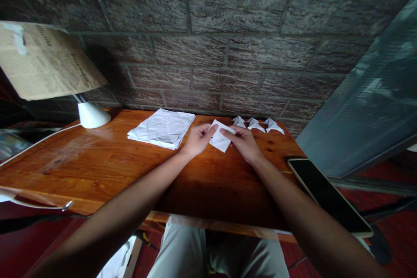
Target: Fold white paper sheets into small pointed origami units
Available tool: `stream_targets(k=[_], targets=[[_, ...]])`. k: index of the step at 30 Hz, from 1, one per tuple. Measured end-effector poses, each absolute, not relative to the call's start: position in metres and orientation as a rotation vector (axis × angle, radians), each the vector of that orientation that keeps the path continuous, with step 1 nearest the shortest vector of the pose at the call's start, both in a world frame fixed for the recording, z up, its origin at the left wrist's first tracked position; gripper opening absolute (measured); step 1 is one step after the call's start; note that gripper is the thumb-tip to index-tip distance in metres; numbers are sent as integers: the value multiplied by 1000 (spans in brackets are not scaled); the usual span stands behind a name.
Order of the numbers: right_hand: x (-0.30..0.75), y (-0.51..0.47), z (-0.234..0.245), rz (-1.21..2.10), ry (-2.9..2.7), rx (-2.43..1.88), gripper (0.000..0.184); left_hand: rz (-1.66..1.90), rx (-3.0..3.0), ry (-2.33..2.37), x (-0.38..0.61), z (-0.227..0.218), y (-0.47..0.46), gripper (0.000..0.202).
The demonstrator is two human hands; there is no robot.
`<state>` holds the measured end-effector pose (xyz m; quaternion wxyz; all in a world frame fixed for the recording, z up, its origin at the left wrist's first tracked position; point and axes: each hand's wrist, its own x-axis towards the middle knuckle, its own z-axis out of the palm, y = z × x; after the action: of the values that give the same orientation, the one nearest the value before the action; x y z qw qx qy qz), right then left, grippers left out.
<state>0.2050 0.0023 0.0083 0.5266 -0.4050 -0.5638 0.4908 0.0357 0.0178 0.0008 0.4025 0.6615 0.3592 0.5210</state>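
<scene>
A small folded white paper square [221, 142] is held above the wooden table, turned with one corner toward me. My left hand [199, 139] pinches its left corner, thumb on top and fingers curled behind. On the opposite side my right hand [244, 141] grips the paper too, its thumb pressed on the upper face near the middle. Fold lines show on that face; the underside is hidden. Just beyond my right hand stand three folded paper pieces [273, 125] in a row, peaked like small stars. Left of my left hand lies a stack of creased white sheets [163, 128].
A lamp [94, 115] with a brown paper shade stands at the table's left end, its white cord running off left. A dark-screened phone or tablet [329, 195] lies over the right edge. A brick wall [208, 47] rises directly behind the table [107, 160].
</scene>
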Motion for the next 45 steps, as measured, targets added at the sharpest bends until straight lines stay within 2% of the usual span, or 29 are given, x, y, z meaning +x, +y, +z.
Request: stream_targets(k=[12,18,45], targets=[[203,4,6,1073,-1309,-947,37,1264,1642,869,38,7,13,50],[205,1,14,1131,-1371,-942,39,1419,1686,945,41,7,12,48],[209,1,23,1043,-1431,-933,41,1478,1547,816,42,7,18,40]])
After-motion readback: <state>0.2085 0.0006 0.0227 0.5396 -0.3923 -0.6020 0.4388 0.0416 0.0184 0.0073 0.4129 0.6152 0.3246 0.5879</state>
